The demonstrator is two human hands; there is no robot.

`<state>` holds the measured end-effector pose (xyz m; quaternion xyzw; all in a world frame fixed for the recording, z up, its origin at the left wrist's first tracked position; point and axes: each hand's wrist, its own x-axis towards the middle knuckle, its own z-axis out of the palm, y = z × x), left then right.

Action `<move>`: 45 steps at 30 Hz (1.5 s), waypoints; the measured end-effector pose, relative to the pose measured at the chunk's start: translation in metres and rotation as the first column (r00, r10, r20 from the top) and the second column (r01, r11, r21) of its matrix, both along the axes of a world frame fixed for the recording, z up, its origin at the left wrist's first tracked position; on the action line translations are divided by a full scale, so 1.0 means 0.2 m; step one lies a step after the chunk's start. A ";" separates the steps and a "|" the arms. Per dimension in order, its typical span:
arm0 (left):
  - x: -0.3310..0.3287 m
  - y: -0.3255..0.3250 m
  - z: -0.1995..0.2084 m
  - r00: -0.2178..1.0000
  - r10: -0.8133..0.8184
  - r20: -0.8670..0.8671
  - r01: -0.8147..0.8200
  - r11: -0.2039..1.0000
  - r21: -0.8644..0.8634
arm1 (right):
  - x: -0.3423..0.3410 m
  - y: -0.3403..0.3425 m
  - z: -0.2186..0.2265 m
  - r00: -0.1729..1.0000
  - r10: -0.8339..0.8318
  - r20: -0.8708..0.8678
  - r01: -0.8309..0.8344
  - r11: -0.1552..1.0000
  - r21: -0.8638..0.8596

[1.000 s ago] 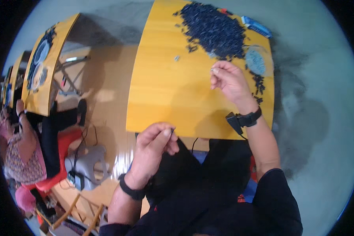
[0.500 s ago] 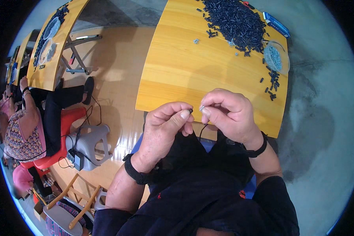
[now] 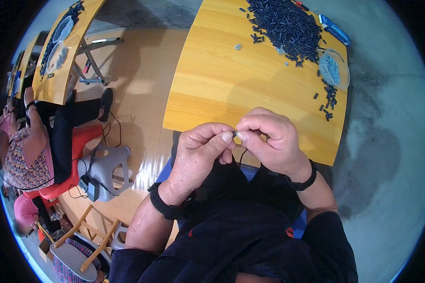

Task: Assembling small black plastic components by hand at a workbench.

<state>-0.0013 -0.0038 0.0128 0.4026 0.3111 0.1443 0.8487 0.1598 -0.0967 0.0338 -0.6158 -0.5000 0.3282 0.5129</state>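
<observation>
My left hand [image 3: 204, 144] is closed, pinching a small black cylindrical piece [image 3: 234, 134] between thumb and forefinger. Against its end meet the fingertips of my right hand [image 3: 271, 139], also closed in a pinch. The small silvery metal part that showed in the right fingers a moment before is now mostly covered by them. Both hands are held just over the near edge of the yellow table [image 3: 212, 85], above my lap. Farther back lies a big heap of similar black pieces [image 3: 288, 30].
A clear tub of small silvery parts [image 3: 332, 70] stands at the table's right edge, near loose black pieces [image 3: 329, 99]. Behind it is a blue box [image 3: 334, 29]. Leftward are a grey stool [image 3: 109, 167], a wooden-framed chair [image 3: 99, 233] and a seated person [image 3: 30, 151].
My right hand has moved left, so its fingertips now touch the black piece held in my left. The gap between the two pinches has closed. My view has shifted slightly.
</observation>
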 end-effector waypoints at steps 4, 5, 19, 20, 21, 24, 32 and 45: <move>-0.01 0.01 0.02 1.000 -0.030 -0.011 0.030 0.999 0.014 | 0.00 0.00 0.01 0.996 0.006 0.093 -0.011 0.998 0.060; -0.01 0.01 0.01 0.999 -0.030 -0.014 0.030 0.999 0.010 | 0.00 0.00 0.00 0.993 0.012 0.117 -0.020 0.998 0.064; -0.01 0.01 0.03 0.995 -0.096 0.039 0.099 0.992 -0.081 | -0.08 -0.06 -0.04 0.998 -0.032 -0.060 0.037 0.996 0.079; -0.01 0.01 0.03 0.995 -0.096 0.039 0.099 0.992 -0.081 | -0.07 -0.06 -0.05 0.996 -0.019 -0.089 0.027 0.996 0.085; -0.01 0.01 0.02 0.993 -0.104 0.057 0.109 0.991 -0.076 | -0.06 -0.05 -0.05 0.996 -0.020 -0.089 0.027 0.996 0.085; -0.02 0.02 0.02 0.990 -0.123 0.068 0.127 0.990 -0.064 | -0.03 -0.04 -0.04 0.999 0.048 0.013 -0.050 0.986 0.159; 0.00 0.02 0.05 0.984 -0.179 0.007 0.179 0.983 -0.036 | 0.01 -0.05 -0.01 0.996 0.090 0.002 -0.090 0.995 0.029; -0.04 0.08 0.07 0.921 -0.387 -0.044 0.386 0.922 -0.025 | 0.05 -0.05 0.01 0.972 0.215 0.095 -0.224 0.971 0.090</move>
